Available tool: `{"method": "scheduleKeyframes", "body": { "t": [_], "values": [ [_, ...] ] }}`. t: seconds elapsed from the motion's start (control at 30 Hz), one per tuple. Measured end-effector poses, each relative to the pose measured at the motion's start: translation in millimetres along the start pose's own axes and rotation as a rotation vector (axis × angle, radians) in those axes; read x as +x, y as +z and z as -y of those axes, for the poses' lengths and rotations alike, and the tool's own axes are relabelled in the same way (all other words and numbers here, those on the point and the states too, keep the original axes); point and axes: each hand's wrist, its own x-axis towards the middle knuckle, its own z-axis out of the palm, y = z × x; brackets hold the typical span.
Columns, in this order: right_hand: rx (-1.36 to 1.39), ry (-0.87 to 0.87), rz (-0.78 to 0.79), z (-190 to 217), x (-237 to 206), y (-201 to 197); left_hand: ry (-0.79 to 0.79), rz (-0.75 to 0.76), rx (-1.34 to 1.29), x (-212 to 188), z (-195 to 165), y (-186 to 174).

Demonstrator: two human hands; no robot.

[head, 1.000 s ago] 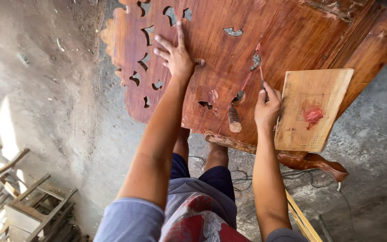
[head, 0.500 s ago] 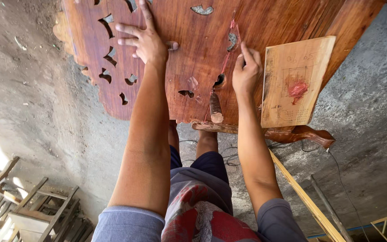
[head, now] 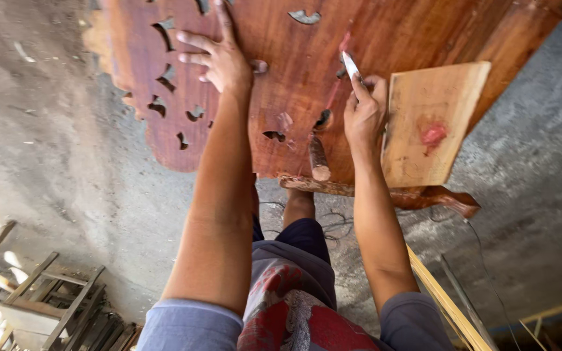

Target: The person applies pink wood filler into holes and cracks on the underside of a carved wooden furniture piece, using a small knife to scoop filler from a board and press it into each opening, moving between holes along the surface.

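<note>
The left hand (head: 219,58) lies flat with fingers spread on a large reddish-brown carved wooden panel (head: 281,97) with pierced leaf-shaped cutouts, near its upper left edge; the right hand (head: 364,114) pinches a slim metal-bladed putty knife (head: 351,66), its tip on a red filler streak (head: 334,91) mid-panel; just beside it, a small pale square board (head: 427,127) bearing a red paste blob (head: 433,135) rests at the panel's right edge

A grey concrete floor (head: 53,162) carries a large reddish carved wooden panel (head: 294,84) with cut-out shapes. On the panel's right lies a small pale board (head: 424,130) smeared red. Wooden frames (head: 27,305) sit near left, slats (head: 443,299) near right.
</note>
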Motion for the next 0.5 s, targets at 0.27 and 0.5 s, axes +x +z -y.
{"method": "scheduleKeyframes", "body": {
  "t": [0.27, 0.5],
  "values": [
    [0.038, 0.113, 0.015, -12.3, 9.4, 5.4, -0.010, 0.112, 0.006, 11.2, 3.9, 26.0],
    [0.040, 0.109, 0.011, -17.2, 7.4, 2.8, -0.011, 0.089, 0.024, 11.2, 5.6, 30.3]
  ]
}}
